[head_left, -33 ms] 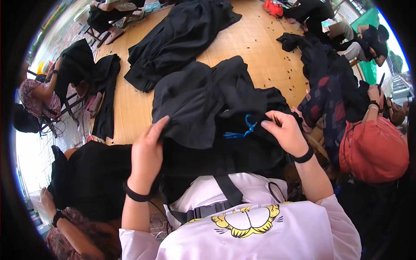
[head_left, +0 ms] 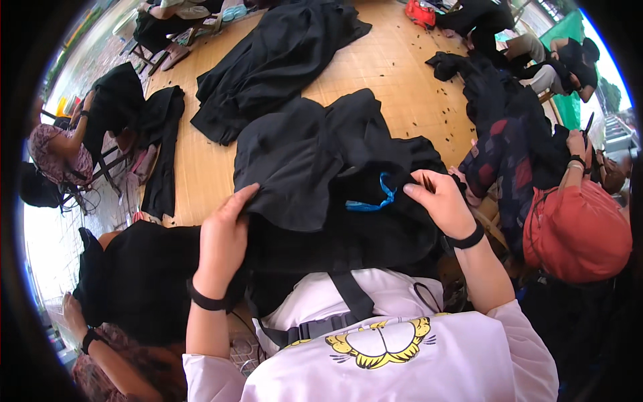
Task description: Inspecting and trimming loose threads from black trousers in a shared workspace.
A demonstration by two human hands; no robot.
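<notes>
A black cloth (head_left: 287,171) spreads in front of me, with its upper folds on the wooden surface. My left hand (head_left: 225,234) pinches its left edge between thumb and fingers. My right hand (head_left: 439,204) is at the right side, closed on the cloth and on a small dark pointed item that I cannot make out clearly. A bright blue knotted tie (head_left: 382,197) lies on the dark fabric just left of my right thumb.
Another black cloth pile (head_left: 274,67) lies ahead on the wooden surface (head_left: 328,80). Co-workers with dark fabric sit around: one at left (head_left: 63,147), one in a red head covering (head_left: 576,234) at right, another's hand (head_left: 74,315) at lower left. A red bag (head_left: 420,12) stands at back.
My left hand and the cloth's left part have shifted slightly leftward. The fold beside the blue tie has moved, showing more of the dark fabric beneath.
</notes>
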